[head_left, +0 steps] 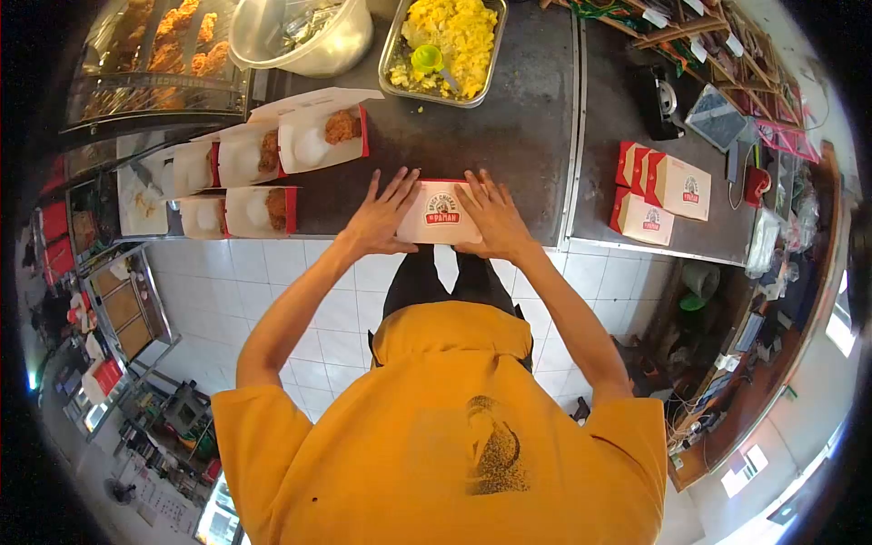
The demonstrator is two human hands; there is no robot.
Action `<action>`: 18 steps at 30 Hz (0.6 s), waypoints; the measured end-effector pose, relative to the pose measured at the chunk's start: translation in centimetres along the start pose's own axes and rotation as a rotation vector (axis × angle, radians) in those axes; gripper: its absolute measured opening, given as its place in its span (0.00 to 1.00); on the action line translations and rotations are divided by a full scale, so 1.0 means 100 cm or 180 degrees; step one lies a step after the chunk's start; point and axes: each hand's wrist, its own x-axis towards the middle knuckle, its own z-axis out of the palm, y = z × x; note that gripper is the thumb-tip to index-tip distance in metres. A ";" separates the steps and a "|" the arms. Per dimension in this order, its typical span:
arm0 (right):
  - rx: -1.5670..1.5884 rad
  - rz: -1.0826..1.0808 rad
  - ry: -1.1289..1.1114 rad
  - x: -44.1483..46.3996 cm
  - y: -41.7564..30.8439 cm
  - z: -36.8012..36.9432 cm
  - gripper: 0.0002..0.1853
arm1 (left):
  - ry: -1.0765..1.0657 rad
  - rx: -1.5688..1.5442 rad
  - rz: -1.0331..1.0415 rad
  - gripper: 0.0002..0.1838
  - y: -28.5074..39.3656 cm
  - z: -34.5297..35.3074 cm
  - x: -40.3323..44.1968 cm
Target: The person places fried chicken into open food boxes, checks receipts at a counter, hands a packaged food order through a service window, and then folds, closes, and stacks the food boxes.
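A closed white-and-red chicken box (441, 211) with a printed logo lies at the counter's front edge, straight before me. My left hand (385, 216) spans its left side, fingers stretched toward the back and thumb at the front. On the opposite side my right hand (498, 216) holds the box likewise, its fingers reaching onto the lid. To the left stand several open boxes (304, 145) with white rice and a piece of fried chicken (342, 127) in them.
A steel tray of yellow food (450, 45) with a green cup (426, 59) sits at the back, beside a large pale bowl (331, 41). Fried chicken fills a display case (154, 100) at the far left. Several closed boxes (683, 186) are grouped on the right of the counter (522, 127).
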 end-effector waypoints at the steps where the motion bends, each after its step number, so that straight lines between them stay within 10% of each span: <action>1: 0.0000 -0.0069 -0.0093 0.003 0.004 -0.006 0.52 | -0.0100 0.0074 0.0062 0.62 -0.005 -0.004 0.004; 10: 0.1066 -0.0281 0.0520 -0.005 0.018 0.010 0.44 | 0.0724 -0.1191 0.0181 0.49 -0.011 0.015 0.003; 18: 0.2837 0.1349 0.2133 -0.033 -0.044 0.097 0.24 | 0.2622 -0.2976 -0.1132 0.25 0.057 0.108 -0.008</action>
